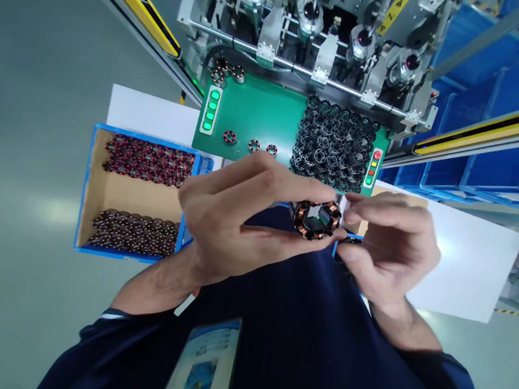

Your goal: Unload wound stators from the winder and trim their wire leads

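A motor stator (316,220), a dark ring with copper windings, is held in front of my body. My left hand (238,211) grips it between the fingers above and the thumb below, its opening facing up toward me. Close by its right edge is my right hand (388,241), fingers curled and thumb apart from them with a gap between. Whether its fingertips touch the stator I cannot tell. Beyond the hands, three wound stators, one of them a copper-coloured stator (254,146), sit along the near edge of the green work surface (271,109).
Many black ring parts (334,144) are packed on the surface's right side, beside a button panel (372,168). Several stators (228,72) lie at the back left. A blue-rimmed box (136,196) with rows of stators stands left. Machine fixtures (309,47) line the back; blue bins (491,124) stand right.
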Demonstrator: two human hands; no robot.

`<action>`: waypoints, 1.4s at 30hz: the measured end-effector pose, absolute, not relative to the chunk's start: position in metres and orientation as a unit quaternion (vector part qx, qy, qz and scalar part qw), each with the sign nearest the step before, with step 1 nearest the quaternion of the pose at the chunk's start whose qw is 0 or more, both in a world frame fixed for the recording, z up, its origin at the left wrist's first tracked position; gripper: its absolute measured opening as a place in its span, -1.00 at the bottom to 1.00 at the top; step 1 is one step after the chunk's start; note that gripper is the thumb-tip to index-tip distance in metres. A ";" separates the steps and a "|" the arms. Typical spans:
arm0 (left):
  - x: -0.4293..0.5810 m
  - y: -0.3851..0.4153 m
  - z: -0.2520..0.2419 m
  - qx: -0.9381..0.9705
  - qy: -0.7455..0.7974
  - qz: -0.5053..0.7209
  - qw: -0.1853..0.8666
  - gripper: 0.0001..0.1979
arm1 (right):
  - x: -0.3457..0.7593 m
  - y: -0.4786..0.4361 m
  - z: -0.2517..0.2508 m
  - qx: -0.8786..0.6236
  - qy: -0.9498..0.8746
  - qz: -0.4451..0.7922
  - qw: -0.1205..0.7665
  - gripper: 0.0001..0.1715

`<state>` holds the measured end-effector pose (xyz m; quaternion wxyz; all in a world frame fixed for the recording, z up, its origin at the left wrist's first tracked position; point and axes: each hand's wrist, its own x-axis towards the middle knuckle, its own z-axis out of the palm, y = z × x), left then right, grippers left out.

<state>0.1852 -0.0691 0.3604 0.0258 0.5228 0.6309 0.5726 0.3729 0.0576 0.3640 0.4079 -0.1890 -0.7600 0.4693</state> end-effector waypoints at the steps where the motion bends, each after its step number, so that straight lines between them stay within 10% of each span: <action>1: 0.186 -0.071 0.361 0.522 0.641 0.561 0.033 -0.79 | 0.373 0.055 0.365 -0.181 -0.774 0.452 0.404 -0.67; 9: 0.191 -0.062 0.363 0.532 0.625 0.571 0.011 -0.81 | 0.376 0.067 0.382 -0.202 -0.820 0.395 0.362 -0.98; 19: 0.199 -0.058 0.349 0.575 0.602 0.553 -0.017 -0.82 | 0.371 0.033 0.372 -0.318 -0.641 0.643 0.271 -0.50; 32: 0.202 -0.056 0.338 0.608 0.600 0.502 -0.136 -0.84 | 0.368 0.038 0.366 -0.304 -0.617 0.677 0.259 -0.75; 37: 0.191 -0.059 0.347 0.582 0.578 0.563 0.100 -0.88 | 0.372 0.076 0.391 -0.188 -0.806 0.507 0.242 -0.89; 42: 0.175 -0.056 0.321 0.501 0.467 0.495 0.535 -0.37 | 0.385 0.096 0.411 -0.140 -0.876 0.447 0.114 -0.89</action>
